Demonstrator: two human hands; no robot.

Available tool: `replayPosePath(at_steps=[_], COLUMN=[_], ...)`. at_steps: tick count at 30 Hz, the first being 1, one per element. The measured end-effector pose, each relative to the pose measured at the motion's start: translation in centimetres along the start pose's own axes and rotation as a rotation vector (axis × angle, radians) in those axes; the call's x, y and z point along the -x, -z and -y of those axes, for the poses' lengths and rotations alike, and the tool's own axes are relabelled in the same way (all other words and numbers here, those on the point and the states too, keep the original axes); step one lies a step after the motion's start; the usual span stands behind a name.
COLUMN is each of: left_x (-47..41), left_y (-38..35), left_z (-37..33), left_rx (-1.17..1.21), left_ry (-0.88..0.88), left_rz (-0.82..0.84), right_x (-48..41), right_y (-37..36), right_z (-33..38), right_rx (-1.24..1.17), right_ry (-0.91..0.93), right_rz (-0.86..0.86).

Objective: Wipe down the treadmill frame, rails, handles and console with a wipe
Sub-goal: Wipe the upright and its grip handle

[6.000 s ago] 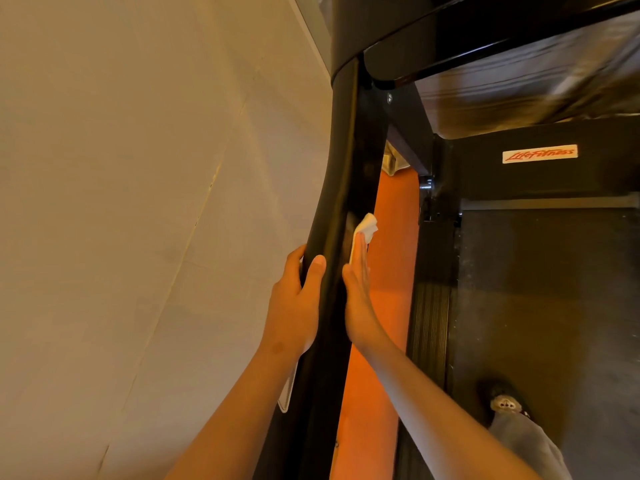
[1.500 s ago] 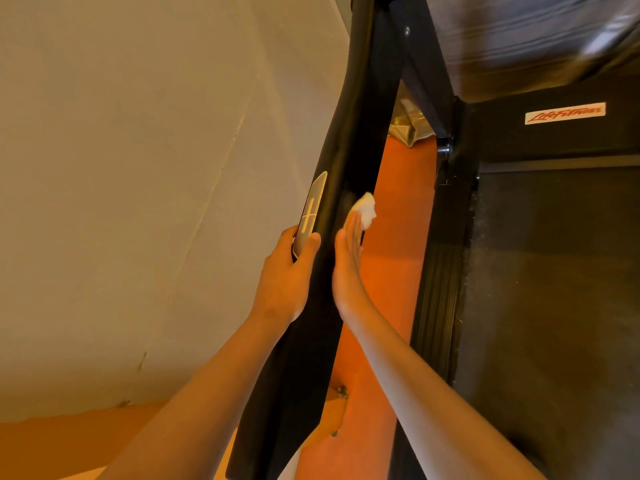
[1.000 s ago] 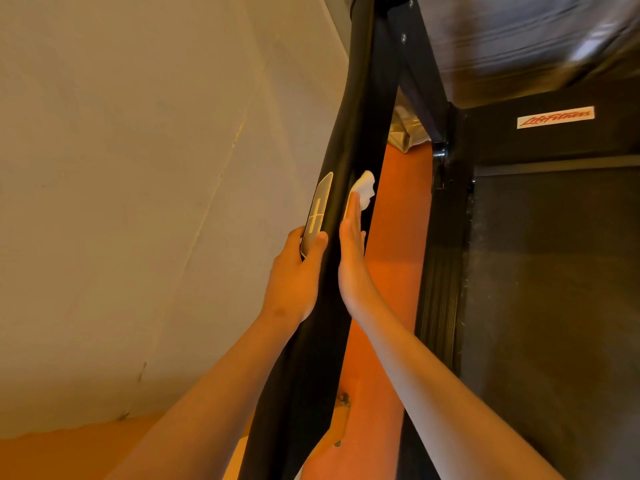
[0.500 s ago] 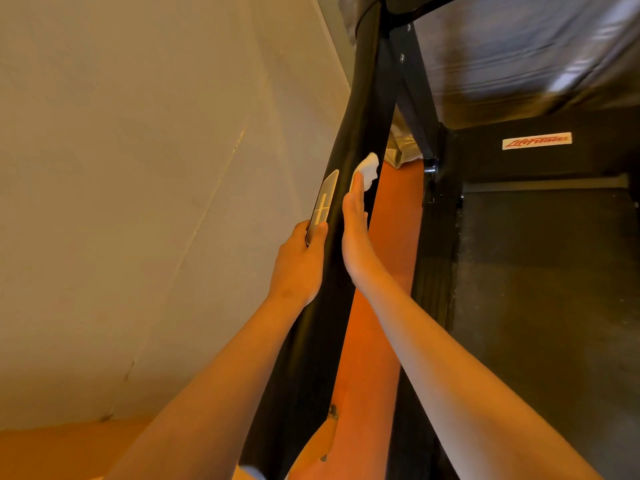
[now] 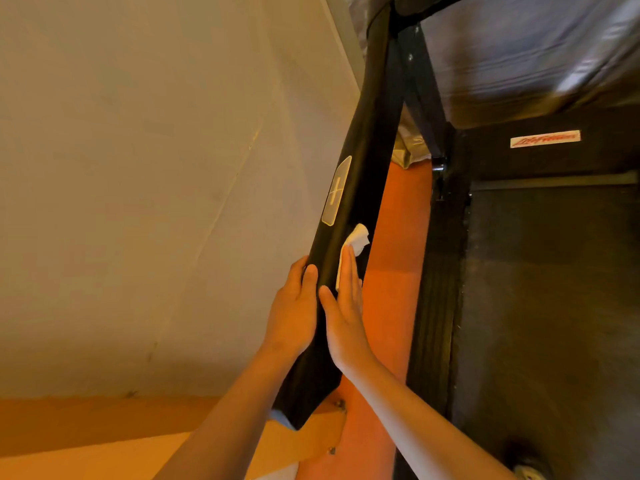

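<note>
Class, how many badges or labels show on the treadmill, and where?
2. A silver badge on the black upright, above the wipe; a white red-lettered label on the dark front cover. Others may be hidden.

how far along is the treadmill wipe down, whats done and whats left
Done: nothing shows as finished; no wiped streaks are visible. In hand: the right hand presses the wipe flat on the lower upright, below its silver badge, while the left hand grips its other side. Left: likely the side rail and the console overhead, neither being touched.
</note>
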State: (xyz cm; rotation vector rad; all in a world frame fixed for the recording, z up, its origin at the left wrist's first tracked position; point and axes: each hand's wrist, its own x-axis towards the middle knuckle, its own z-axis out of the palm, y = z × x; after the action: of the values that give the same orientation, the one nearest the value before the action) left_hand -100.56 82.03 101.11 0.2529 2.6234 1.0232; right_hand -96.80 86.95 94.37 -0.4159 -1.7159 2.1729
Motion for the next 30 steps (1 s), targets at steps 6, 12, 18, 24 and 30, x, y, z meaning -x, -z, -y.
replayPosePath(at_steps=[6, 12, 18, 24, 30], left_x=[-0.2, -0.5, -0.4, -0.4, -0.5], left_y=[-0.3, -0.2, -0.4, -0.3, -0.3], left_z=[0.1, 1.0, 0.6, 0.8, 0.8], left_rx=[-0.005, 0.012, 0.092, 0.069, 0.008], left_ry=[-0.018, -0.019, 0.01, -0.011, -0.016], left_rz=[-0.031, -0.024, -0.027, -0.029, -0.046], right_x=[-5.1, -1.4, -6.0, -1.1, 1.5], right_y=[0.0, -1.9, 0.5, -0.5, -0.8], right_z=[0.9, -0.8, 1.2, 1.1, -1.1], right_rx=[0.071, -0.064, -0.04, -0.102, -0.142], right_ry=[-0.061, 0.0, -0.021, 0.025, -0.017], right_rz=[-0.157, -0.147, -0.087, -0.042, 0.028])
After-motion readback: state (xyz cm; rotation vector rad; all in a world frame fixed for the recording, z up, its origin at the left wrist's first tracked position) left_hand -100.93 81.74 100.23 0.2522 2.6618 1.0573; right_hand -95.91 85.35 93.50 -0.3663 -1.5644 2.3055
